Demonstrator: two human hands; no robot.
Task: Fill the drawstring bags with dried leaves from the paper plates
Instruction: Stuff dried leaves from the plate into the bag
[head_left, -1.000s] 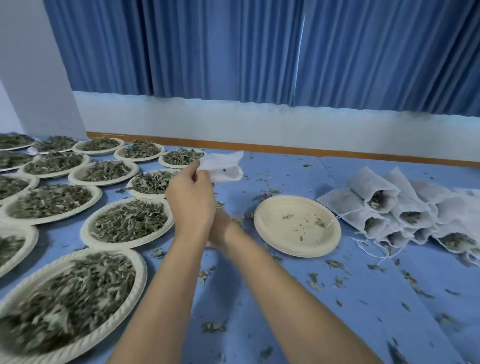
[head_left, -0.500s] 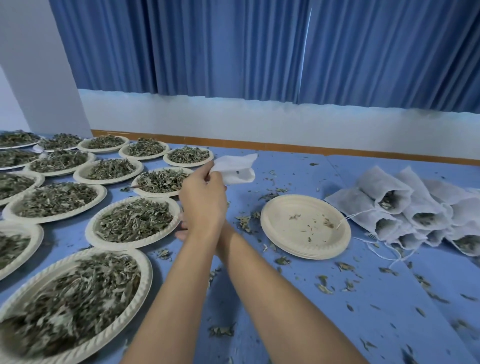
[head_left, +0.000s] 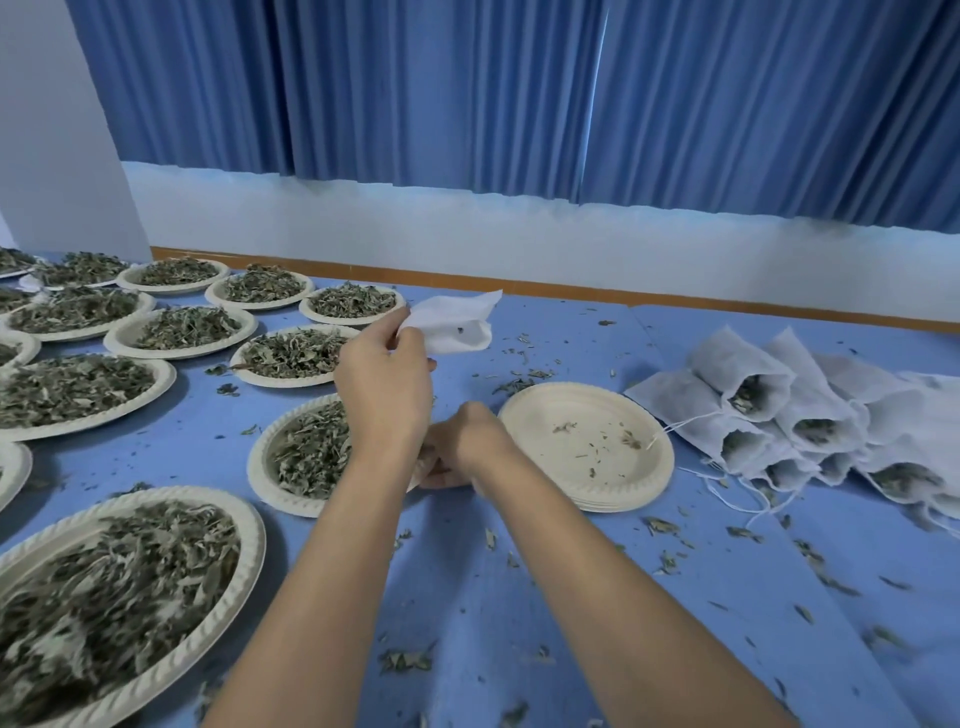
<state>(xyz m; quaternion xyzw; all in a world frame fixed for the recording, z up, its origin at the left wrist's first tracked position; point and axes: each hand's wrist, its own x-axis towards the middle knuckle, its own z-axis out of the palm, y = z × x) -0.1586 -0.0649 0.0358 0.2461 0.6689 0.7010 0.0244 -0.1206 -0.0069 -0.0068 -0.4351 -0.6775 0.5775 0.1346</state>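
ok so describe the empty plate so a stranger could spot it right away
On the blue table, look between the leaf plates on the left and the heap of white bags on the right. The empty plate lies there, just right of the right hand. Unlike its neighbours, it holds only a few crumbs, no pile of leaves.

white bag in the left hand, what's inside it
Through the open mouth of the drawstring bag, pinched by the left hand, only a dark speck or two of leaf shows. The rest of its inside is covered by the fabric.
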